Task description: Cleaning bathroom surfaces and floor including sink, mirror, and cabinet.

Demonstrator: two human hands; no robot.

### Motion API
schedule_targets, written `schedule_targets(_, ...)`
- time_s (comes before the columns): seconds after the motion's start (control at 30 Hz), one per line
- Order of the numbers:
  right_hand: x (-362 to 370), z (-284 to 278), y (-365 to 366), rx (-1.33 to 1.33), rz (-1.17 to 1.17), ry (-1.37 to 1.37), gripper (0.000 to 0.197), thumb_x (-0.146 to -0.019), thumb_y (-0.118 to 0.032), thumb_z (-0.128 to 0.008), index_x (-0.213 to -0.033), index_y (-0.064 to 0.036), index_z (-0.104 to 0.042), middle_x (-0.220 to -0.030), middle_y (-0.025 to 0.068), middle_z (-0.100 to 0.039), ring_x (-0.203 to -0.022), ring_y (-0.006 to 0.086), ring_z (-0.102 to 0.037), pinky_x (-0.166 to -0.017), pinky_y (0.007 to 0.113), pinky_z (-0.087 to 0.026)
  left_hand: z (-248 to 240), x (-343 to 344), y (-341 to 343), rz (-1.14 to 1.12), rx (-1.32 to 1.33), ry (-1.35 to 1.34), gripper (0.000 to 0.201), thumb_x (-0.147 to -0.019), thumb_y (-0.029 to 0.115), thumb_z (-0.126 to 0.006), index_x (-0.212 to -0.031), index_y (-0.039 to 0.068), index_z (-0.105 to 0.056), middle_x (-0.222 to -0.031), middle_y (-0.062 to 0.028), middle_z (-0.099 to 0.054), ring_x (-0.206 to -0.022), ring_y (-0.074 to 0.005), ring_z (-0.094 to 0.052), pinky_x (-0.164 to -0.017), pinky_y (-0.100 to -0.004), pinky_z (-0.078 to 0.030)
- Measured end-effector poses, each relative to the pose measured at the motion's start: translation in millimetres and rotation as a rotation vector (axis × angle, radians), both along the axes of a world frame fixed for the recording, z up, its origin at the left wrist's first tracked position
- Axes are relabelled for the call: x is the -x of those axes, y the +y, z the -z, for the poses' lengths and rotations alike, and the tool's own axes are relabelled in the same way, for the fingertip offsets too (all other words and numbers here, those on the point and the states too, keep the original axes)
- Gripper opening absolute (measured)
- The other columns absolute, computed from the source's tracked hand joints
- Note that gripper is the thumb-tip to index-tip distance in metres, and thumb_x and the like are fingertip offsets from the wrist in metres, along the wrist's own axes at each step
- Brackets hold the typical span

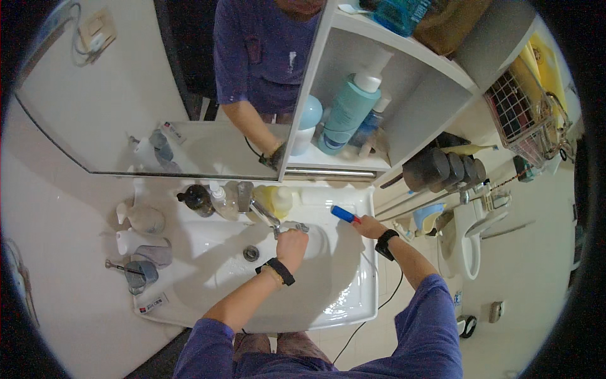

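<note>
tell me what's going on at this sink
At a white sink, the person's left hand is curled at the end of the chrome tap; its grip is hard to make out. The right hand holds a blue-and-red object over the sink's right side. A clear pump bottle stands left of the tap.

At one white sink [293, 312] I'm counting one drain [251, 253] inside and one faucet [268, 218] at its back. Over the sink I'm using two hands, one left hand [292, 249] and one right hand [369, 227], and I'm wearing two black wristbands [284, 270] and gripping one blue-and-red tool [343, 213]. Along the sink's back, one dark bottle [197, 201] and one clear pump bottle [222, 203] are standing; at its left end, one grey cup [142, 273]. Above its back, one teal pump bottle [348, 119] is standing. Right of it, four dark cup-like things [424, 170] are lining up.
</note>
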State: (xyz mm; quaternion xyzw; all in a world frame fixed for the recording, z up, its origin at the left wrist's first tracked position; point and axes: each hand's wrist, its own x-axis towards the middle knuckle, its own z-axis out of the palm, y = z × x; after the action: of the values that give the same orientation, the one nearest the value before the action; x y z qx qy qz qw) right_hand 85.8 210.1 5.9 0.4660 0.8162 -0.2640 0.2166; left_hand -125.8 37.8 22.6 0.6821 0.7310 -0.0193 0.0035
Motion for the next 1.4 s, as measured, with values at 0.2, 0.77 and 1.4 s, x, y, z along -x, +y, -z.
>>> schedule_targets(0.2,105.2,4.3,-23.8,-0.08,-0.041,0.245,0.032,-0.085,-0.033,-0.041,-0.098,-0.0077,-0.055,-0.088,0.0229,-0.061,-0.083,0.039,-0.058,-0.075,0.046,-0.045,16.8,-1.8,1.7,0.034,-0.128,0.005,0.01,-0.069,0.012,-0.057,-0.064,0.016,-0.064,-0.063,-0.0023,-0.062,-0.064,-0.0155,-0.063,-0.047,-0.0314,-0.047)
schedule_targets(0.77,89.2,11.3,-42.8,-0.157,-0.147,0.065,0.028,-0.085,-0.023,-0.041,-0.081,-0.0025,-0.06,-0.079,0.0185,-0.062,-0.073,0.0359,-0.061,-0.066,0.044,-0.05,-11.1,0.8,-0.9,0.032,-0.004,-0.1,0.009,-0.069,0.011,-0.057,-0.064,0.015,-0.064,-0.065,-0.0035,-0.063,-0.065,-0.015,-0.062,-0.051,-0.0303,-0.048)
schedule_targets(1.4,125.2,-22.7,-44.4,-0.381,-0.061,0.059,0.021,-0.074,-0.021,-0.05,-0.07,-0.0036,-0.062,-0.076,0.0178,-0.063,-0.072,0.0309,-0.063,-0.062,0.04,-0.051,1.1,-0.4,-1.1,0.129,-0.049,-0.085,0.007,-0.066,0.011,-0.058,-0.064,0.014,-0.064,-0.065,-0.002,-0.062,-0.063,-0.0151,-0.062,-0.051,-0.0281,-0.048)
